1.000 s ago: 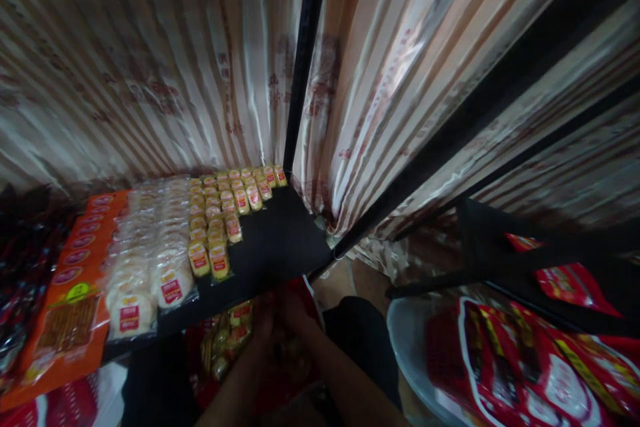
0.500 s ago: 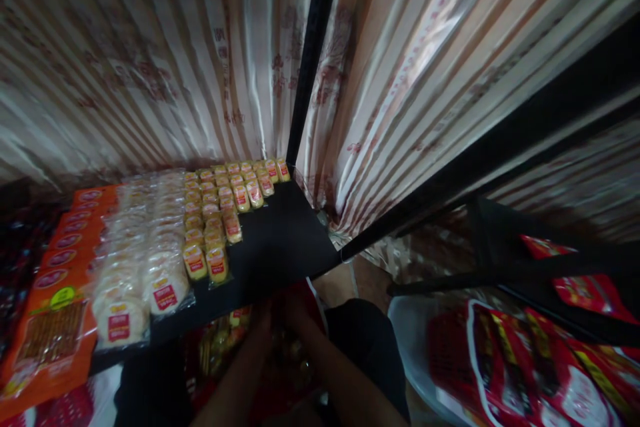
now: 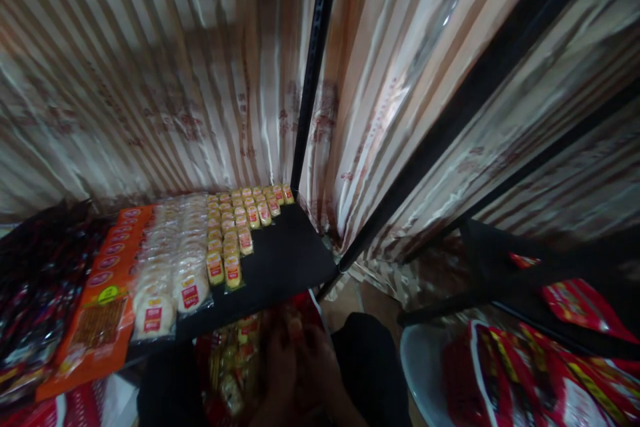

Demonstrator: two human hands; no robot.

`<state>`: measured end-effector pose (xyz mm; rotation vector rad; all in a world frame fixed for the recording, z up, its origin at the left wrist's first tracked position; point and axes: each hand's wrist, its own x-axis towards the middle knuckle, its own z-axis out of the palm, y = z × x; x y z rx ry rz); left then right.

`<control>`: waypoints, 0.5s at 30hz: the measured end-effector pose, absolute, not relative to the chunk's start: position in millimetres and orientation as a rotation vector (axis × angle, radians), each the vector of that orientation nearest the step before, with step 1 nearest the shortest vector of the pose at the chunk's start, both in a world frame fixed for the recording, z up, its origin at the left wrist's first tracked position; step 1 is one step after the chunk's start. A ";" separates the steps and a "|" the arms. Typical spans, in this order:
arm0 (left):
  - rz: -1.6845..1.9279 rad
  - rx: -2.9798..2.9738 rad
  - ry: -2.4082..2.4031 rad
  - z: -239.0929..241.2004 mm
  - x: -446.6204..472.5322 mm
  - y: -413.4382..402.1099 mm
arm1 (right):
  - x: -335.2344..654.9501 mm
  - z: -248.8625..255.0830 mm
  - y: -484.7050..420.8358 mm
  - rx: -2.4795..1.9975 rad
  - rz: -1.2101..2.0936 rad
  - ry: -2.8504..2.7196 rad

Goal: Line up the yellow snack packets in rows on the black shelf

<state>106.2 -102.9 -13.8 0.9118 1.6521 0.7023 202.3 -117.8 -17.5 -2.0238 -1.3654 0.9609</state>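
Low in the middle of the view, my left hand and my right hand are pressed together, dim and a little blurred. Their fingers are curled around a small yellowish packet held between the fingertips. Beneath the hands lies an open red bag with more small yellow packets in it. Just above, a black shelf carries rows of small yellow packets with red labels, clear packs of round white cakes and orange packs.
A striped shiny curtain hangs behind the rack, and a black upright post stands at the shelf corner. Dark red packs fill the far left. A white basin with big red bags sits at the lower right under another black shelf.
The view has tilted, so the shelf sits lower in the picture. My hands have come up and towards me from the bag, and a small packet now shows at the fingertips.
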 end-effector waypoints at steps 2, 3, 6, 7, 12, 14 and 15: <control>0.696 0.933 1.664 -1.0 109.5 -111.8 | 206.8 -10.3 -125.9 -1.919 0.941 -1.322; 0.700 0.939 1.671 6.4 110.9 -114.4 | 208.6 -6.0 -127.9 -1.872 0.911 -1.309; 0.790 0.984 1.691 29.2 112.8 -113.6 | 210.1 11.2 -124.9 -1.792 0.809 -1.284; 0.840 1.009 1.685 35.8 112.8 -110.5 | 209.2 18.3 -120.7 -1.769 0.791 -1.282; 1.007 1.044 1.715 59.1 107.9 -77.2 | 195.9 52.5 -79.4 -1.566 0.859 -1.301; 1.046 1.068 1.741 68.0 104.3 -57.9 | 188.8 61.4 -55.8 -1.496 0.892 -1.266; 1.062 1.091 1.750 72.9 102.5 -47.6 | 185.2 64.0 -43.1 -1.473 0.893 -1.249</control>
